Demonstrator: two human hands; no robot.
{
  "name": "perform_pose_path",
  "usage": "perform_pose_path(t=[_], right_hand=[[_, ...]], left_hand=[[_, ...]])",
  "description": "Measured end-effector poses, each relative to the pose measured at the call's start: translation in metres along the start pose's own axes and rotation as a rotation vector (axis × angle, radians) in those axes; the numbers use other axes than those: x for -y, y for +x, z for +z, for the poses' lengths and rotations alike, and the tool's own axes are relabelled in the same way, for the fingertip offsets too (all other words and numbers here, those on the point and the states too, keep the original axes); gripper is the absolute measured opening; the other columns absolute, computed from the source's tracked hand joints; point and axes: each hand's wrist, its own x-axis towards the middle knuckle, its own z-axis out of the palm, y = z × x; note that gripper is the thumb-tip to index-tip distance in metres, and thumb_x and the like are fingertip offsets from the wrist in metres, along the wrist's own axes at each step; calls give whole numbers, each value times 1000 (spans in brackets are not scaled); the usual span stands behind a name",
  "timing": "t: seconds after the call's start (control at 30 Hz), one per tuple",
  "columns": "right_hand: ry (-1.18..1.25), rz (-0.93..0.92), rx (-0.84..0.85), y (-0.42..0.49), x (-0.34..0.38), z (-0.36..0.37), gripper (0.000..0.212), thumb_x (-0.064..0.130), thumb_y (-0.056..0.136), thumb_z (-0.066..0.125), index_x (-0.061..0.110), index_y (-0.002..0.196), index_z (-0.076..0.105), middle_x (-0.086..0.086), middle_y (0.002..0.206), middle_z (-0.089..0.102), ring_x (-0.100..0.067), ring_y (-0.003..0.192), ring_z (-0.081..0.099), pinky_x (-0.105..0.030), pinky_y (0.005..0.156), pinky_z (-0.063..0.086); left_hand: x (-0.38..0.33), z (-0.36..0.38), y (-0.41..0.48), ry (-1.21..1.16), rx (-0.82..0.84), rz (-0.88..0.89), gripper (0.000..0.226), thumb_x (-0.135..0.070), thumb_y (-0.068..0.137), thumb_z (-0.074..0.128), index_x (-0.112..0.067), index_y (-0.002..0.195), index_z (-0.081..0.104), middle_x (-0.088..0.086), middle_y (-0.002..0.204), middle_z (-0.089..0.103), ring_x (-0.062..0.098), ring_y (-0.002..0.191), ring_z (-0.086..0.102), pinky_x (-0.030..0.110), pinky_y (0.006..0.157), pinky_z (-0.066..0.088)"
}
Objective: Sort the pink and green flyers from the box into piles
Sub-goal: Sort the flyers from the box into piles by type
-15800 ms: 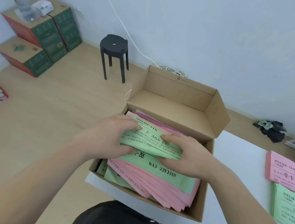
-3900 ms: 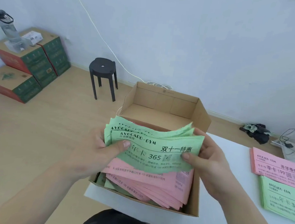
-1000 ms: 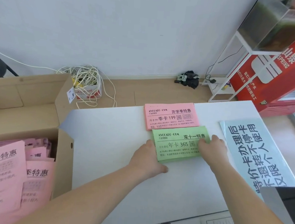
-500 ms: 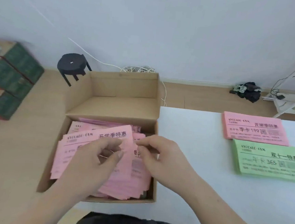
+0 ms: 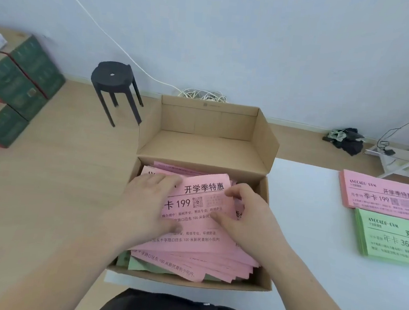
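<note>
An open cardboard box (image 5: pixel 187 280) stands at the left edge of the white table (image 5: pixel 314 238). It holds a loose heap of pink flyers (image 5: pixel 198 243), with a few green flyers (image 5: pixel 139 265) showing at its lower left. My left hand (image 5: pixel 144 204) lies flat on the left part of the top pink flyer. My right hand (image 5: pixel 249 220) curls its fingers round that flyer's right edge, thumb on top. A neat pink pile (image 5: pixel 380 197) and, nearer to me, a green pile (image 5: pixel 393 240) lie on the table at the right.
The box's lid flap stands up behind it. On the wooden floor are a black stool (image 5: pixel 113 77), stacked green-and-red cartons (image 5: pixel 19 84) at the left, a cable coil (image 5: pixel 203 95) by the wall, a dark cloth (image 5: pixel 348 140) and a white rack (image 5: pixel 396 156).
One second ago both hands were on the green pile on the table. They have since moved into the box, and now the left hand lies flat on the top pink flyer.
</note>
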Motion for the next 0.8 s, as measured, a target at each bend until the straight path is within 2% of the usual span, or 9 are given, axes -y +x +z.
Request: perform_pose_path(t=[0.1,0.2,0.3,0.37,0.43,0.53,0.67,0.73,0.8], right_hand=[[163,52,-80,0,5,3,66,34,85,82,44,139,45,25,117,62,5,108,59,-29,93,53],[228,31,-99,0,12,0,67,25,90,79,46,141,42,22,104,63,11,97,59,-11,77,47],[217,-71,-130,-2,11,-6,34,16,92,76,40,112,63,20,91,66,5,94,62,-9,81,48],[209,-98,-96,-4,5,-19,23,13,91,77,35,93,71,23,89,70,1,91,66,-9,80,48],[149,-101,10,-7,-4,-35,23,10,89,77,31,83,72,23,86,71,0,87,66,-8,75,47],[-73,-77,183,-10,-14,-49,28,7,84,76,33,78,69,26,82,66,1,80,61,-13,70,48],[-110,-170,203,-7,-8,-44,45,14,83,72,43,115,60,32,112,58,8,109,53,-10,88,43],[-115,-184,264,-7,1,-39,71,30,82,78,48,142,44,35,138,44,12,129,40,-17,110,37],[-236,-194,281,-6,8,-29,88,47,82,81,45,154,31,32,148,33,5,141,29,-25,120,30]], left_hand=[[8,14,-7,30,-128,28,117,-72,64,82,-35,159,26,-14,147,41,15,136,37,32,115,31],[18,29,-15,55,-241,37,116,-76,57,83,-30,153,37,-11,128,48,19,126,42,39,111,41],[19,38,-24,16,-455,203,81,-44,69,90,-20,138,54,-7,110,53,23,109,50,38,101,45],[22,40,-34,-23,-546,300,45,-21,84,75,-18,127,62,-7,102,57,21,97,55,32,89,45],[27,42,-49,-90,-531,273,24,-29,92,60,-23,113,69,-14,93,58,13,87,56,26,74,46],[33,44,-64,-186,-429,238,22,-42,96,53,-31,96,72,-22,93,57,-1,85,53,16,66,41],[37,44,-44,-152,-325,271,11,-38,88,67,-29,91,73,-9,122,64,17,114,59,33,90,52],[32,34,-29,-102,-209,218,14,-41,84,71,-30,93,72,-4,142,59,24,135,50,45,108,47],[25,25,-20,-77,-109,151,27,-44,84,76,-33,105,63,-11,145,49,18,140,41,40,114,37]])
